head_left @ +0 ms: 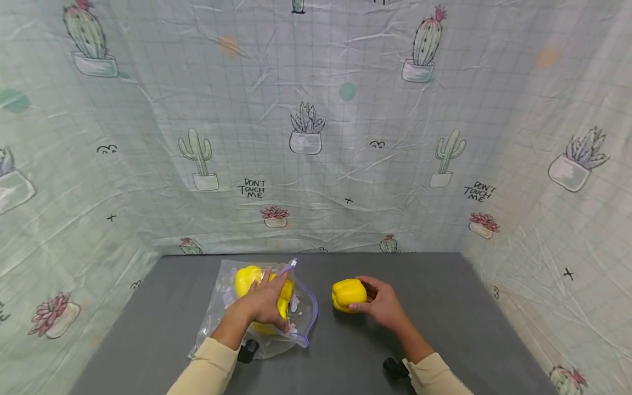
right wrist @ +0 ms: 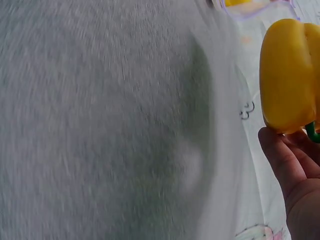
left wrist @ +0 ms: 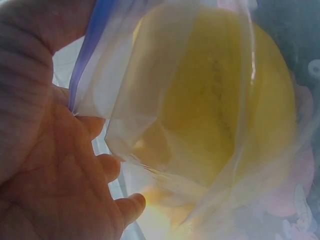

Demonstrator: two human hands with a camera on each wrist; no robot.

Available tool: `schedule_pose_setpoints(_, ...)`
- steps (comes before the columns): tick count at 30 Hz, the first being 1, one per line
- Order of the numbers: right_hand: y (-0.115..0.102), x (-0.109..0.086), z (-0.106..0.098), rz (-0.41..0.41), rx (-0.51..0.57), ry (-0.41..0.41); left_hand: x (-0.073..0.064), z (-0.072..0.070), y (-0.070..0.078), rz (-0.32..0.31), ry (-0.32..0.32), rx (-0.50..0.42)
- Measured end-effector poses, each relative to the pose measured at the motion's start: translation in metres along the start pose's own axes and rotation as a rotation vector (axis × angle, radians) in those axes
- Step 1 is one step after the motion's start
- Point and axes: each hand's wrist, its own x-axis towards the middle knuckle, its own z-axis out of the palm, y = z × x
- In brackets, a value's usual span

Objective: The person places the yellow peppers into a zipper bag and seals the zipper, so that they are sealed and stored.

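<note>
A clear zip bag (head_left: 217,312) with a purple zip edge lies on the grey table, its mouth facing right. Yellow bell peppers (head_left: 247,278) are inside it, and one (left wrist: 215,100) shows large through the plastic in the left wrist view. My left hand (head_left: 264,304) lies over the bag near its mouth with fingers spread, touching the plastic and partly hiding the peppers. To the right of the bag, my right hand (head_left: 384,304) grips another yellow bell pepper (head_left: 348,294) between thumb and fingers. Its green stem (right wrist: 312,132) shows in the right wrist view.
A grey tabletop (head_left: 419,285) spreads beneath everything. Behind and at both sides hangs a pale curtain (head_left: 345,219) printed with cacti. Black wrist devices (head_left: 248,351) sit by both cuffs.
</note>
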Motion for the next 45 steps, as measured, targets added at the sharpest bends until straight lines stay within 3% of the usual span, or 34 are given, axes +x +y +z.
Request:
schedule_pose_setpoints(16,-0.01,-0.001,0.026,-0.074,0.009,-0.076,0.002,0.004,-0.002,-0.011,-0.003,-0.004)
schedule_pose_setpoints(30,-0.028,0.0,0.059,-0.093,-0.02,-0.107,-0.001,0.0,0.003,-0.009,-0.011,0.009)
schedule_pose_setpoints(45,-0.032,0.005,0.081,-0.094,-0.029,-0.135,0.001,0.001,0.002,-0.014,-0.025,0.005)
